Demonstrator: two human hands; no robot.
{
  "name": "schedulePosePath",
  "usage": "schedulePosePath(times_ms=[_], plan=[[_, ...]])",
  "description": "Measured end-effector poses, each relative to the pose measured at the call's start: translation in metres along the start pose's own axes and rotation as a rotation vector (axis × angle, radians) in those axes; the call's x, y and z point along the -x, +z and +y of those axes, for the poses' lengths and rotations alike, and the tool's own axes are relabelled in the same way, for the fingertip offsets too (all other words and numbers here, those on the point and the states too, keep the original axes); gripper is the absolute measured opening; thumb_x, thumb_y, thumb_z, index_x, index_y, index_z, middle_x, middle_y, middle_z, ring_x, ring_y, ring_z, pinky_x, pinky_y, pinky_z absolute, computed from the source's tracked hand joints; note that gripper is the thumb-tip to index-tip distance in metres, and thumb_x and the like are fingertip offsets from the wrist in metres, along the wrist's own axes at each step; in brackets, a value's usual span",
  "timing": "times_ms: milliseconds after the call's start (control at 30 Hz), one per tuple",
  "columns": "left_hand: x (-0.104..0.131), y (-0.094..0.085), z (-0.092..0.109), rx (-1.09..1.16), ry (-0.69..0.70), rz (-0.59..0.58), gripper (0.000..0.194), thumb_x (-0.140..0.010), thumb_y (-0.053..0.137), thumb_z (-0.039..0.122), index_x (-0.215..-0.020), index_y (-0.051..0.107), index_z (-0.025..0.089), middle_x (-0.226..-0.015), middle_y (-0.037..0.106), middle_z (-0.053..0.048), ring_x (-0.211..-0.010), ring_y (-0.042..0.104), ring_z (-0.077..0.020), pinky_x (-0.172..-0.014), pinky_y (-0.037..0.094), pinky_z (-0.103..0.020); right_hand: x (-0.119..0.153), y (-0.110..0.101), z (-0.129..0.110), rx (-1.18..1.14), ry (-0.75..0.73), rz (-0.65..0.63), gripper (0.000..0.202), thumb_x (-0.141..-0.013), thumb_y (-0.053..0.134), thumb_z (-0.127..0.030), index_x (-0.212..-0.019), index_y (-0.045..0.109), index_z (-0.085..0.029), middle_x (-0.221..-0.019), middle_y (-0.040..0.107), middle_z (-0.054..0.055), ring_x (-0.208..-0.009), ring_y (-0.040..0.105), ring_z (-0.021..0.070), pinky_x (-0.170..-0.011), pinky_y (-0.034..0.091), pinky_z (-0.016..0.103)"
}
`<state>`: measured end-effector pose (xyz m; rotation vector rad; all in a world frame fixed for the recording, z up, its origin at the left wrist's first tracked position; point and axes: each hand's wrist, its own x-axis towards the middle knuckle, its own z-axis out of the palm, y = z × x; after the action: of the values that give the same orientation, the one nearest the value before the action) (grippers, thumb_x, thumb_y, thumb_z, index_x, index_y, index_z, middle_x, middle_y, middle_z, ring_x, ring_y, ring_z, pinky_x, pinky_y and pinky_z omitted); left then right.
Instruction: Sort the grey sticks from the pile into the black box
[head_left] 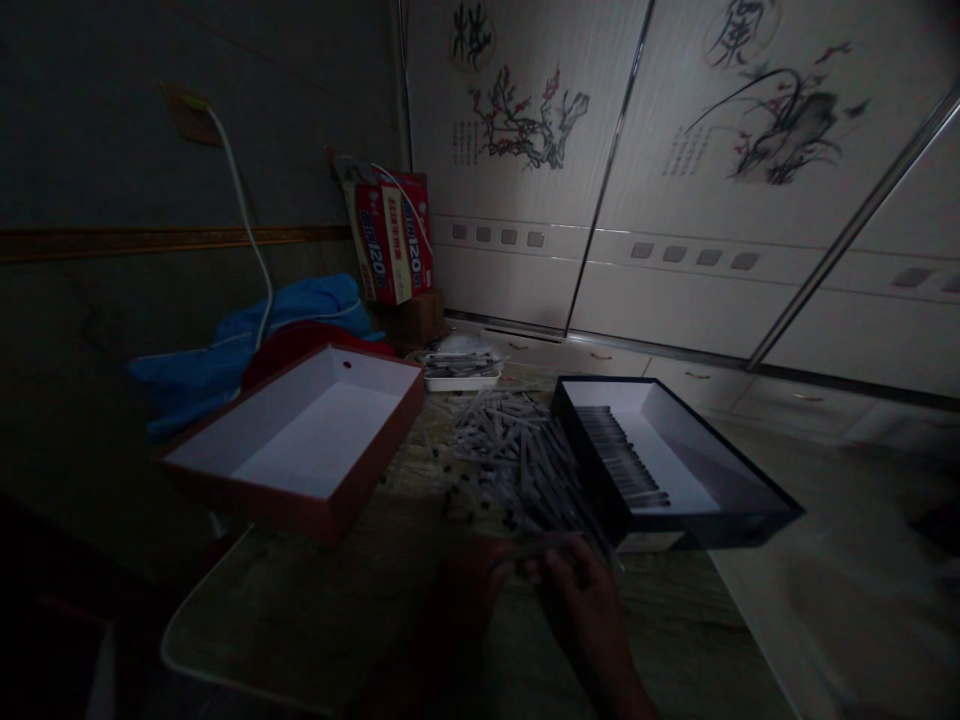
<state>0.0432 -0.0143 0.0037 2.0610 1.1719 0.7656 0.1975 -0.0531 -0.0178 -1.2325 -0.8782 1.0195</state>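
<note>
Low in the dim head view, my left hand and my right hand are close together over the table. Both are closed on one slender, pale stick-like tube that lies crosswise between them. The fingers of my left hand are dark and blurred. Just beyond my hands is a heap of similar thin, translucent tubes. Small black pieces, perhaps caps, are scattered along its near left side. To the right, a dark open box holds a row of dark-tipped tubes laid side by side.
A red-brown box with a white inside stands open on the left of the table. Behind the heap is a white tray with more tubes and clear plastic. Blue cloth, a red carton and sliding cabinet doors are further back.
</note>
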Motion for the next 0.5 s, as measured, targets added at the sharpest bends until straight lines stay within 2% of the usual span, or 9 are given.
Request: schedulePosePath(times_ms=[67, 133, 167, 233, 300, 400, 500], plan=[[-0.001, -0.006, -0.004, 0.031, -0.102, 0.077, 0.028, -0.085, 0.039, 0.026, -0.095, 0.064, 0.019, -0.095, 0.070, -0.007, -0.089, 0.063, -0.0197, -0.082, 0.047, -0.031, 0.001, -0.004, 0.002, 0.069, -0.047, 0.074, 0.027, -0.076, 0.058, -0.045, -0.088, 0.061, -0.020, -0.078, 0.067, 0.004, -0.068, 0.061, 0.0182, -0.060, 0.047, 0.027], [-0.001, -0.013, -0.011, 0.064, -0.193, 0.153, 0.030, -0.084, 0.040, 0.030, -0.097, 0.063, 0.018, -0.097, 0.070, -0.008, -0.092, 0.063, -0.0213, -0.084, 0.046, -0.032, 0.001, -0.009, 0.002, 0.288, -0.148, 0.134, 0.024, -0.079, 0.055, -0.041, -0.089, 0.062, -0.020, -0.081, 0.067, 0.005, -0.072, 0.061, 0.0193, -0.063, 0.046, 0.027], [-0.001, -0.017, -0.015, 0.076, -0.226, 0.183, 0.030, -0.083, 0.041, 0.031, -0.098, 0.063, 0.017, -0.099, 0.069, -0.009, -0.094, 0.062, -0.0221, -0.085, 0.046, -0.033, 0.000, -0.010, 0.001, 0.430, -0.214, 0.123, 0.022, -0.080, 0.053, -0.038, -0.088, 0.063, -0.020, -0.082, 0.067, 0.006, -0.074, 0.061, 0.0198, -0.065, 0.045, 0.028], [-0.001, -0.022, -0.023, 0.102, -0.263, 0.224, 0.031, -0.081, 0.044, 0.033, -0.101, 0.063, 0.017, -0.103, 0.068, -0.009, -0.098, 0.061, -0.0228, -0.089, 0.043, -0.035, -0.001, -0.008, -0.005, 0.711, -0.328, 0.014, 0.018, -0.082, 0.050, -0.030, -0.086, 0.065, -0.020, -0.083, 0.066, 0.006, -0.077, 0.060, 0.0200, -0.069, 0.043, 0.028], [0.000, -0.023, -0.030, 0.131, -0.273, 0.243, 0.033, -0.081, 0.043, 0.033, -0.104, 0.062, 0.017, -0.107, 0.067, -0.009, -0.101, 0.059, -0.0225, -0.093, 0.041, -0.035, -0.003, -0.002, -0.012, 0.958, -0.381, -0.090, 0.018, -0.082, 0.047, -0.023, -0.084, 0.065, -0.022, -0.082, 0.064, 0.006, -0.077, 0.059, 0.0195, -0.068, 0.042, 0.028], [0.001, -0.021, -0.035, 0.169, -0.293, 0.268, 0.036, -0.081, 0.042, 0.032, -0.107, 0.060, 0.015, -0.111, 0.065, -0.011, -0.106, 0.057, -0.0225, -0.096, 0.038, -0.036, -0.008, 0.013, -0.017, 1.282, -0.428, -0.150, 0.019, -0.081, 0.046, -0.017, -0.080, 0.064, -0.022, -0.080, 0.062, 0.007, -0.075, 0.058, 0.0199, -0.064, 0.039, 0.028], [0.002, -0.018, -0.035, 0.190, -0.324, 0.297, 0.036, -0.079, 0.043, 0.032, -0.105, 0.060, 0.013, -0.110, 0.065, -0.013, -0.105, 0.057, -0.0240, -0.096, 0.038, -0.038, -0.013, 0.021, -0.012, 1.470, -0.483, -0.171, 0.019, -0.080, 0.046, -0.012, -0.081, 0.064, -0.021, -0.077, 0.062, 0.008, -0.074, 0.057, 0.0213, -0.062, 0.037, 0.029]])
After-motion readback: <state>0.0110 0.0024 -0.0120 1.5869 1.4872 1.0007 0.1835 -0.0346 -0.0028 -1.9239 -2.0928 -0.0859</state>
